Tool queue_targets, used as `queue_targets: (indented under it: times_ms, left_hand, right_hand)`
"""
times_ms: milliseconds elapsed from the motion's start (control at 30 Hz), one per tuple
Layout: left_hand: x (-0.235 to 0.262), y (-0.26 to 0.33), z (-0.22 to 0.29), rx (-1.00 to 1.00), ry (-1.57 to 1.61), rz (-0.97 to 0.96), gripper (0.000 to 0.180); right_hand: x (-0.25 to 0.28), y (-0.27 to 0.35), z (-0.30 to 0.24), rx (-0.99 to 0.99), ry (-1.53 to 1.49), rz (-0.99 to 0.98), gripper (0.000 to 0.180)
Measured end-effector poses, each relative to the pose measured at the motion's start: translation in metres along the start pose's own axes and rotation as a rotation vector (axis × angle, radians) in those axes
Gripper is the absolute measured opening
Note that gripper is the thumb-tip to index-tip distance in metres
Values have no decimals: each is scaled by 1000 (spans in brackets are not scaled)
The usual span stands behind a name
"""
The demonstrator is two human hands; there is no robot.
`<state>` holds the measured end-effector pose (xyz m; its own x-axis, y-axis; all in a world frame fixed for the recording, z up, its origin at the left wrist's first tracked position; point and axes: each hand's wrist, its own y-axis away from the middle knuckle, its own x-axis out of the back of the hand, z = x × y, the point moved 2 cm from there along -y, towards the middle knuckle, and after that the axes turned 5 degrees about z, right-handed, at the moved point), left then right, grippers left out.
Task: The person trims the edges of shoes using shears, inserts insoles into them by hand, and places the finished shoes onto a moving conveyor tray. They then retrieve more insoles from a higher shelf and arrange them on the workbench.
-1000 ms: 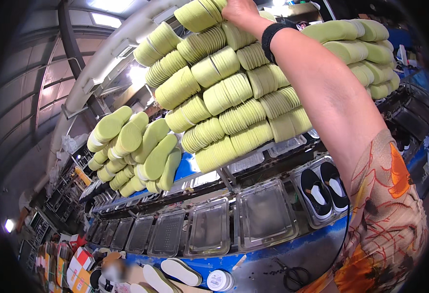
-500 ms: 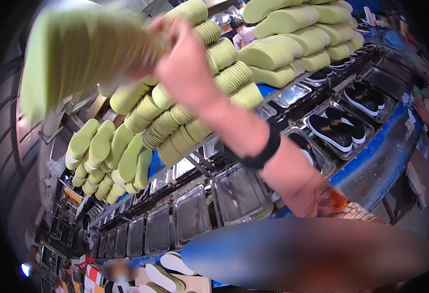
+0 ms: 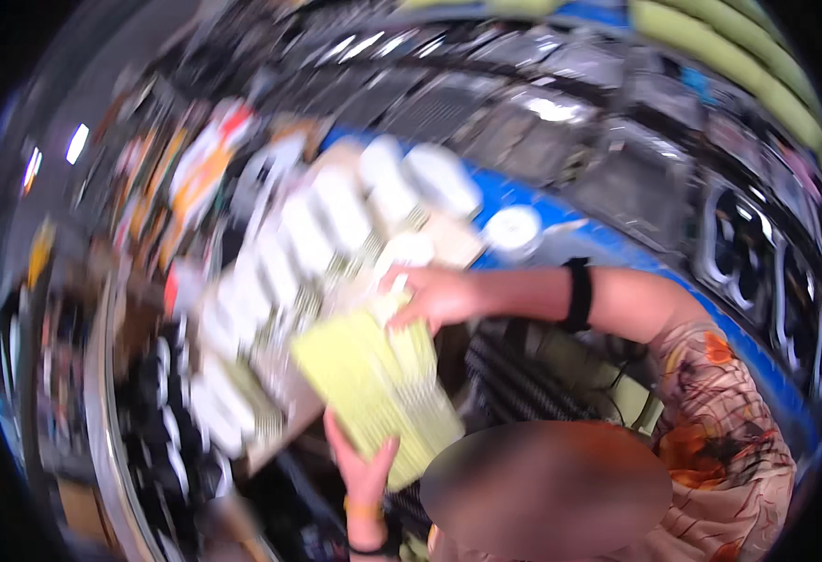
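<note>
A thick stack of pale yellow-green foam shoe insoles [image 3: 378, 398] is held between both hands, low in front of the body and above the table [image 3: 533, 201] with its blue edge. The right hand [image 3: 434, 295] is laid on the upper end of the stack, its grip closed over the top edges, apparently so that the loose layers are kept pressed together. The left hand [image 3: 362, 464] is set under the lower end with the fingers spread up along the side, apparently to carry the weight and stop the sheets from fanning out. The stack is tilted, its upper end toward the rows of white oval insoles [image 3: 331, 229] laid out on the table just beyond it. A round white lid-like disc [image 3: 514, 229] lies on the blue edge near the right wrist, which bears a black wristband [image 3: 578, 295]. The whole view is blurred by motion

Compared with half a second earlier, the stack is no longer raised high at the shelves of green insole bundles [image 3: 729, 56]; it has been brought down, the view has swung downward, and the left hand has been added beneath it
</note>
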<state>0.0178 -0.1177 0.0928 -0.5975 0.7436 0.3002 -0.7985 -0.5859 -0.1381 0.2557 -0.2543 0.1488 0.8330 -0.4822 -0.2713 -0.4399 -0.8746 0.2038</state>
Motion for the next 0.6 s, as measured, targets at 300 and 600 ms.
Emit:
queue_targets:
  times_ms: [300,600]
  left_hand:
    - [20,-17,-108,165,-340,354,78]
    - [16,-13,-95,44,-648,277,96]
  right_hand:
    - [-107,-42,167,147,950,65,98]
    - [-93,-39,169,277,1123,74,92]
